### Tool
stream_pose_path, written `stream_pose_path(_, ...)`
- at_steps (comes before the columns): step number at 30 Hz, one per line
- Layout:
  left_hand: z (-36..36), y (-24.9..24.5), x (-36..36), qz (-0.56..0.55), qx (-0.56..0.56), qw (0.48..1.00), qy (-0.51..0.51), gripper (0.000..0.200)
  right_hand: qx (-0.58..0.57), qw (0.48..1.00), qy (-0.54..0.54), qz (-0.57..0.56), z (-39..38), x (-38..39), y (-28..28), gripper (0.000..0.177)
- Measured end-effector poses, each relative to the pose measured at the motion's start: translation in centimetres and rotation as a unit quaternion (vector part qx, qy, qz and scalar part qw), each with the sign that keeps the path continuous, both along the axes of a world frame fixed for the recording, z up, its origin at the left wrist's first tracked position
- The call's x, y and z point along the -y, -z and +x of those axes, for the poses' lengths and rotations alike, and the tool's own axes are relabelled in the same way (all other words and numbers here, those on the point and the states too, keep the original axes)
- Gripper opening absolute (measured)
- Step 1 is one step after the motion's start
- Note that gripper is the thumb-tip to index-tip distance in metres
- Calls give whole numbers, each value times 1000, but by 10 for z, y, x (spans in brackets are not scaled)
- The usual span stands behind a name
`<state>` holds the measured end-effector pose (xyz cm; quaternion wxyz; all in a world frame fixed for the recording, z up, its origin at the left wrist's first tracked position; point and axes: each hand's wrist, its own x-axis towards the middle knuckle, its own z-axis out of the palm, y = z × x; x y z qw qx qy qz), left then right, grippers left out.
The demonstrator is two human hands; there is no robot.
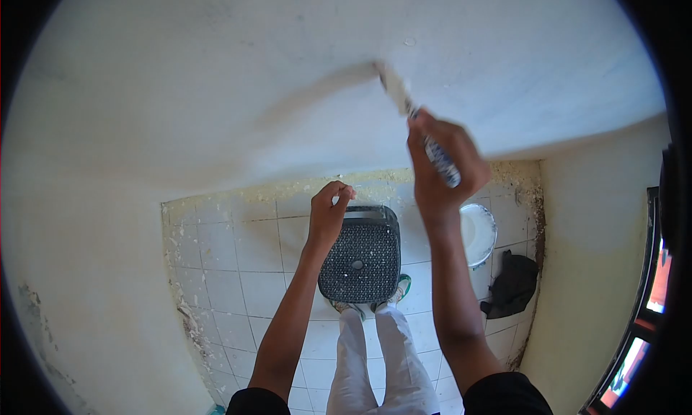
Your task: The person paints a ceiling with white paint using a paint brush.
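My right hand (450,155) grips a paintbrush (396,89) by its patterned blue-and-white handle. The brush's whitish head points up and left, its tip at the white wall (238,76), where a curved shadow runs off to the left. Lower down, my left hand (330,207) hangs in front of the wall's foot with its fingers curled in and nothing visible in them. Below that hand stands a dark plastic stool (359,260), its perforated seat speckled white. A round white bucket (477,235) with pale contents is partly covered by my right forearm.
Paint flecks and flaking yellowish patches line the edges of the white tiled floor (259,285). A dark cloth or bag (512,285) lies near the right wall (598,220). My feet are just behind the stool. A dark-framed window (638,328) is at the far right.
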<state>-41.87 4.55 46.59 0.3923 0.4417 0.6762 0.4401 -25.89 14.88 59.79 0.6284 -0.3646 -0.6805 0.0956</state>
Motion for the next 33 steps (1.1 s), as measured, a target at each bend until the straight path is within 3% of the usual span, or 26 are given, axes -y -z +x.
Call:
stream_pose_path(4, 0, 4, 3, -7, 29, 999, -11, 25, -46, 989, 33, 134, -4, -23, -42, 21)
stream_pose_path(9, 3, 4, 4, -10, 18, 1000, -3, 25, -77, 980, 38, 180, -6, -9, -27, 22)
stream_pose_path(14, 2, 8, 2, -6, 8, 1000, 10, 25, -21, 998, 31, 54, -19, -5, 61, 21)
stream_pose_path(18, 2, 9, 4, -10, 30, 999, 3, 24, 22, 997, -5, -72, -12, 7, 103, 19)
stream_pose_path(21, 1, 10, 4, -5, 30, 1000, 4, 23, 63, 984, -23, -165, -3, 10, 100, 19)
stream_pose_path(23, 0, 8, 8, -2, 30, 1000, 3, 24, 82, 988, -36, -125, 4, 6, 80, 20)
stream_pose_path(27, -4, 5, 12, -8, 33, 999, 0, 24, 121, 981, -47, 145, 8, -28, -3, 17)
stream_pose_path(31, -8, 5, 17, 5, 36, 999, -14, 24, 57, 943, -31, 326, 6, -47, -89, 13)
stream_pose_path(33, -9, 4, 21, 8, 45, 999, -20, 24, 118, 903, -18, 412, 12, -51, -100, 25)
